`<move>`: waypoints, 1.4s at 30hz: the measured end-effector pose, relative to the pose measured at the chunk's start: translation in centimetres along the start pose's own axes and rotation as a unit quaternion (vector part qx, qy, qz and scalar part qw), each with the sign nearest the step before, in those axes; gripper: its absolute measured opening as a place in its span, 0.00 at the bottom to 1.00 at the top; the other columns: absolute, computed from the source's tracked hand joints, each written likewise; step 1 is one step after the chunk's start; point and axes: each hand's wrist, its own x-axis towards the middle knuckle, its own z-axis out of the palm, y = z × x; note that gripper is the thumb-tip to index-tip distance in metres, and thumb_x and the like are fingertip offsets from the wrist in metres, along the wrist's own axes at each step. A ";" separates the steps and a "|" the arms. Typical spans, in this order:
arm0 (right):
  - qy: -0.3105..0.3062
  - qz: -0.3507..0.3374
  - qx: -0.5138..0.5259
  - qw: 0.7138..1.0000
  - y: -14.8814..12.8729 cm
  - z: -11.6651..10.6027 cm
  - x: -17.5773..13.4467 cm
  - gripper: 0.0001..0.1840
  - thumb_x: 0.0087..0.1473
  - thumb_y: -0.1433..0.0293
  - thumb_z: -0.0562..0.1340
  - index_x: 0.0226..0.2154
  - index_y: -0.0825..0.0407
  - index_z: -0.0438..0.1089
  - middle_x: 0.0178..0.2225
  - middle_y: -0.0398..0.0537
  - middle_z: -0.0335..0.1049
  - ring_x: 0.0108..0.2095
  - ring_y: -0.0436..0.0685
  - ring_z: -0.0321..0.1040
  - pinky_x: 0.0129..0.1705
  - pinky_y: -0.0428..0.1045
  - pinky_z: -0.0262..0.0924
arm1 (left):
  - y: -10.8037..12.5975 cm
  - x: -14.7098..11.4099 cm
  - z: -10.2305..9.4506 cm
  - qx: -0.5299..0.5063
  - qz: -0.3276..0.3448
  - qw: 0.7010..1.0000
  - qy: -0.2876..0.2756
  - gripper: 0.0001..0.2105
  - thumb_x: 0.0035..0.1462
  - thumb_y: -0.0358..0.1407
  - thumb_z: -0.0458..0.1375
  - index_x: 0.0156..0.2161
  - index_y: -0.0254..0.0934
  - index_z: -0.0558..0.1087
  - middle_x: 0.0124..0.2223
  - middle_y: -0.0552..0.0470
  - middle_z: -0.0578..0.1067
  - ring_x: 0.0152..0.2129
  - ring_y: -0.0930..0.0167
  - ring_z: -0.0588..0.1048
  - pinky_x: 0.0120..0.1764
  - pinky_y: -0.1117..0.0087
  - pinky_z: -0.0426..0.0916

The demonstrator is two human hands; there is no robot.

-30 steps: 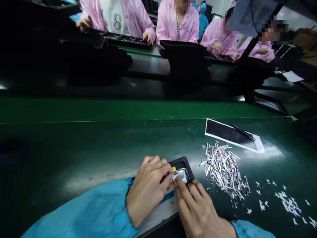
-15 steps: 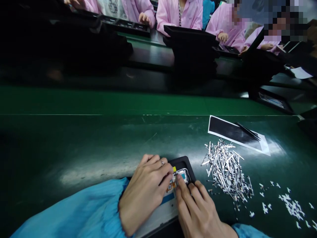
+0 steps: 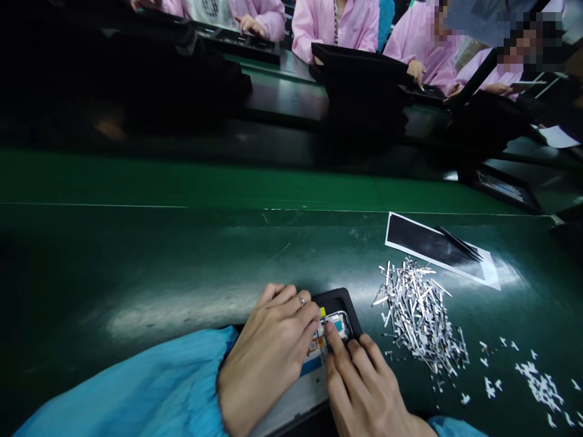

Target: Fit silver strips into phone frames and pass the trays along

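Observation:
An opened phone-like device (image 3: 314, 383), with its inner parts bare, lies in a black tray (image 3: 339, 295) at the bottom middle. My left hand (image 3: 273, 346), wearing a ring, lies across its upper left part. Its fingers are curled and closed beside a small yellow tab (image 3: 323, 312); whatever they pinch is hidden. From the right, my right hand (image 3: 364, 382) reaches over the device with its fingers apart. Its index fingertip presses near the metal-framed top end (image 3: 341, 325), and the other fingers rest by the tray's right edge.
Right of the tray lies a heap of thin silvery strips (image 3: 421, 315). Small white pieces (image 3: 540, 385) are scattered farther right. Tweezers (image 3: 460, 244) rest on a white-edged black sheet (image 3: 423, 243). Across the green bench (image 3: 204, 243), people in pink (image 3: 337, 27) work behind black trays (image 3: 359, 67).
My hands hold nearly the same pose on the device. The whole view has shifted slightly. Across the bench, some co-workers' hands have moved.

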 end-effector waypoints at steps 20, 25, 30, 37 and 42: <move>0.007 0.008 0.012 1.000 0.1 0.0 0.1 0.20 0.52 0.80 0.41 0.31 0.62 0.67 0.40 0.61 0.67 0.36 0.59 0.63 0.44 0.55 0.51 | -0.1 -0.4 0.5 0.003 0.028 0.999 0.024 0.13 0.53 0.24 0.42 0.28 0.35 0.69 0.29 0.50 0.69 0.29 0.67 0.64 0.36 0.61 0.58; -0.001 0.010 0.017 1.000 0.1 0.0 0.0 0.20 0.52 0.80 0.41 0.33 0.61 0.67 0.41 0.59 0.67 0.37 0.59 0.63 0.44 0.55 0.51 | -0.1 -0.6 0.6 0.022 0.052 0.997 0.048 0.13 0.52 0.24 0.42 0.29 0.35 0.68 0.30 0.50 0.70 0.29 0.67 0.66 0.36 0.62 0.59; -0.011 0.014 0.020 1.000 0.0 -0.1 0.4 0.21 0.53 0.80 0.41 0.34 0.62 0.67 0.40 0.59 0.68 0.36 0.58 0.63 0.45 0.55 0.50 | 0.3 -0.8 1.0 0.134 0.105 0.982 0.077 0.14 0.46 0.20 0.41 0.31 0.31 0.67 0.32 0.44 0.71 0.30 0.63 0.68 0.38 0.59 0.58; 0.007 0.019 0.033 0.999 0.2 0.0 0.4 0.20 0.53 0.79 0.41 0.33 0.60 0.67 0.41 0.58 0.67 0.36 0.58 0.63 0.44 0.55 0.51 | 0.2 -1.0 1.1 0.134 0.119 0.978 0.103 0.13 0.45 0.19 0.41 0.31 0.32 0.65 0.28 0.49 0.70 0.26 0.67 0.67 0.37 0.61 0.56; 0.023 0.020 0.021 0.999 0.1 0.1 0.5 0.19 0.52 0.79 0.42 0.33 0.60 0.68 0.40 0.57 0.68 0.34 0.57 0.63 0.42 0.54 0.52 | -0.2 -1.4 1.7 0.117 0.125 0.974 0.148 0.13 0.53 0.22 0.39 0.28 0.33 0.65 0.28 0.50 0.67 0.26 0.68 0.63 0.38 0.60 0.54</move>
